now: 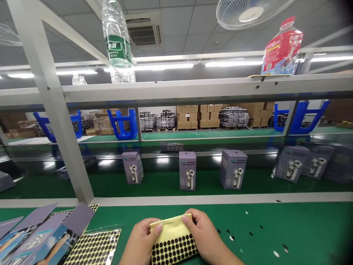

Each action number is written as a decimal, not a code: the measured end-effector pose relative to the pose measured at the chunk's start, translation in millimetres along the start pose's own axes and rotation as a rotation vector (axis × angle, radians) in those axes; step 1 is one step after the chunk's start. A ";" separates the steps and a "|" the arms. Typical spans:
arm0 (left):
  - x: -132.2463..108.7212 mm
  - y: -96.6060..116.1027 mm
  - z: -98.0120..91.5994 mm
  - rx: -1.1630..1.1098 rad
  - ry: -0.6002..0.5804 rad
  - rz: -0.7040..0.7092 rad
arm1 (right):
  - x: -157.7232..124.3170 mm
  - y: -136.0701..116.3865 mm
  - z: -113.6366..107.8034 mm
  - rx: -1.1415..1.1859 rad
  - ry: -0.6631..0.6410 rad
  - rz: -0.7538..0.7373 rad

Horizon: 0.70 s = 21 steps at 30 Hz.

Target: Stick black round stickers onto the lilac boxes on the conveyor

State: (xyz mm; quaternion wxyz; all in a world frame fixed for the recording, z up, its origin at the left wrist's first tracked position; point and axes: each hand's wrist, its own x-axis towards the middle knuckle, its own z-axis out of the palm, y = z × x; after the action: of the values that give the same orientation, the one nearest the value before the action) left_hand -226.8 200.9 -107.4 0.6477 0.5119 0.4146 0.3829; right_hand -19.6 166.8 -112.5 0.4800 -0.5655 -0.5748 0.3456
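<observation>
Both of my hands grip one yellow sticker sheet (172,235) covered with black round dots, low at the middle of the green table. My left hand (140,241) pinches its left edge with the thumb on top. My right hand (205,235) clasps its right edge, fingers curled over the top corner. The sheet is slightly bent upward at its far end.
Another dotted sheet in a clear bag (95,248) lies at the left, beside flattened purple cartons (41,232). Three upright purple boxes (187,171) stand on the green conveyor (253,186) beyond a white rail, with more at the right. A grey frame post (59,121) rises at the left. Loose black dots (250,233) lie at the right.
</observation>
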 end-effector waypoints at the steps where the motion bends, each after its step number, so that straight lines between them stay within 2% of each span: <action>1: -0.2 -0.3 -0.3 -0.002 -0.004 -0.001 | 0.1 0.5 -0.1 0.001 -0.002 -0.001; 8: -1.4 0.9 -0.1 0.005 -0.006 0.000 | -1.3 -0.9 -1.7 0.038 -0.019 -0.008; 13: -4.6 5.9 2.7 0.185 -0.027 0.100 | -2.3 4.1 -1.1 0.219 -0.131 0.053; 17: -7.0 7.6 7.9 0.104 -0.030 0.087 | -2.8 13.8 0.8 0.162 -0.071 0.111; 21: -7.7 5.5 12.0 0.076 0.000 0.032 | -3.9 16.3 2.5 0.115 -0.039 0.090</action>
State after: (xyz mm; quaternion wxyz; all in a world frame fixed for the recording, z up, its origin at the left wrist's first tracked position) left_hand -218.8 190.7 -99.3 0.6215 0.5428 0.4207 0.3771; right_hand -17.2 165.3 -129.2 0.4844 -0.5554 -0.5373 0.4101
